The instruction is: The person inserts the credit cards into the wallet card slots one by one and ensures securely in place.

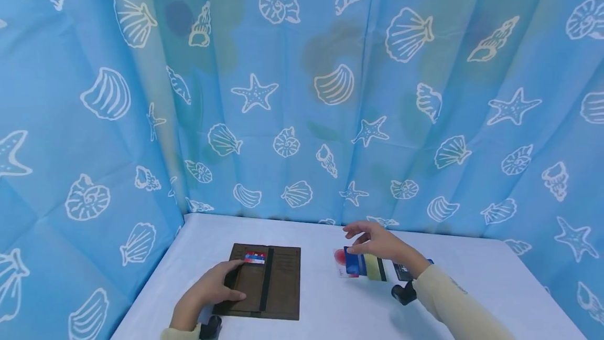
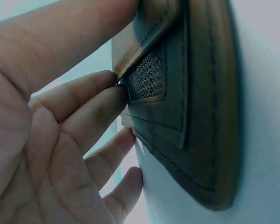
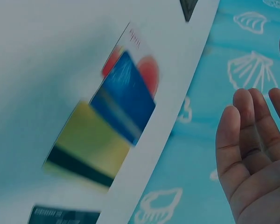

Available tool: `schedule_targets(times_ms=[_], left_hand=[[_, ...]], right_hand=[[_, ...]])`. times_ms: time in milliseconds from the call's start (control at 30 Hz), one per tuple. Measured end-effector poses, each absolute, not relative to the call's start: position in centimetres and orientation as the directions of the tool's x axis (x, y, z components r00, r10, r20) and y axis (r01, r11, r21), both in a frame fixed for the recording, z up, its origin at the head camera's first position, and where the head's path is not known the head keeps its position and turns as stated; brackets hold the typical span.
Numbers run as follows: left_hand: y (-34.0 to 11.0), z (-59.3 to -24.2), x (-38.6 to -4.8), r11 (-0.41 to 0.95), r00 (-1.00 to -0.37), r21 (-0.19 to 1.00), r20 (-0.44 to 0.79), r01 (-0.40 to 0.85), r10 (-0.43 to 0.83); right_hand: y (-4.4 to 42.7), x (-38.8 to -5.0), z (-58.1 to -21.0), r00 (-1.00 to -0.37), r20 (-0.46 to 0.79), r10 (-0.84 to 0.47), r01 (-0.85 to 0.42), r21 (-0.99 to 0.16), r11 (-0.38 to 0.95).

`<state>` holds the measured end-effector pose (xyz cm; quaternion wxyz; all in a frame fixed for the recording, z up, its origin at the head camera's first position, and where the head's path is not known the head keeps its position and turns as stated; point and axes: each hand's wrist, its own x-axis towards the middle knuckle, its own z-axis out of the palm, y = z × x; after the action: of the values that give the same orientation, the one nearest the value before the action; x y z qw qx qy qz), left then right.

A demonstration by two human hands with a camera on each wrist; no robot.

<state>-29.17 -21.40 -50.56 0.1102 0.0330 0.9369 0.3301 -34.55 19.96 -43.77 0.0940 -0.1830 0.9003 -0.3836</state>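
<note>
My right grip [image 1: 379, 243] loose | cards [image 1: 373, 267] below it, row along desk's [image 1: 340, 311] back edge | my left grip [image 1: 212, 283] loose, touching wallet [image 1: 285, 290]

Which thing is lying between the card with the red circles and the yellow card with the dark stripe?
The blue card lies there, partly covering the card with the red circles; the right wrist view shows it.
</note>
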Motion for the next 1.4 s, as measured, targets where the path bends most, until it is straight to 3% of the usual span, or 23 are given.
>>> schedule_targets(times_ms=[433,900,1400], left_hand=[[-21.5,-50.9,-29.5,0.779,-0.972,0.626,-0.196,-0.02,0.133],[-21.5,-50.9,-29.5,0.783,-0.972,0.622,-0.195,-0.02,0.13],[-21.5,-51.2,-29.4,0.775,-0.974,0.632,-0.178,-0.007,0.137]], right_hand=[[25.1,-33.2,-44.3,-0.949,-0.005,-0.314,-0.217,-0.713,0.667],[29.3,-31.6,-44.1,-0.982,-0.05,-0.18,-0.093,-0.705,0.703],[31.2,-31.2,-45.9,-0.994,-0.094,-0.063,0.024,-0.722,0.692]])
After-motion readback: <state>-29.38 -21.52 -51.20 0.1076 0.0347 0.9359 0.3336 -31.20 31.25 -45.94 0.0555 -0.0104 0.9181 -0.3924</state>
